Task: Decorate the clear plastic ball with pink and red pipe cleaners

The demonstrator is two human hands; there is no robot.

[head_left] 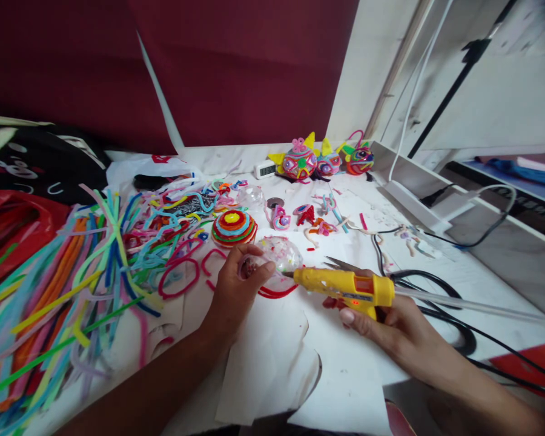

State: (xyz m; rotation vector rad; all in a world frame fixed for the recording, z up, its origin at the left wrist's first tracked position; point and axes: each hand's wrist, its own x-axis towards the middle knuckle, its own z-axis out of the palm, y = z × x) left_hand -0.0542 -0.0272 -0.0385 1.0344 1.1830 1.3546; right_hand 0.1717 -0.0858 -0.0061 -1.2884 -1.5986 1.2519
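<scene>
Work looked partway along, judging by the desk (372, 194). The clear ball (284, 254) sat near the middle, just in front of a striped ball (234, 229), its smooth see-through shell mostly bare, with small coloured flecks showing on or through it. Red strands (277, 293) curved along its near underside; couldn't tell whether they were stuck on.

Left hand (236, 278): grip pinched on the ball's left edge, thumb and fingers bent round it. Right hand (399, 327): grip closed round the handle of a yellow glue gun (327, 283), hard plastic, small orange light lit, nozzle at or just beside the ball; contact unclear. A translucent glue stick (458, 306) poked out the back.

Seemingly done: three round ornaments at the back, a pink one (300, 160), a middle one (329, 162) and a darker one (358, 158), all fuzzy-wrapped with pieces sticking up. The striped ball had its rings laid, red, blue, orange, yellow top, but showed no such add-ons. Left, probably: most of the clear ball's covering.

Stock: long fuzzy pipe cleaners (68, 303) heaped at left, thin and bendy-looking. Metal scissors (340, 263) lay behind the gun; flat white paper (263, 375) in front, edges uneven.
</scene>
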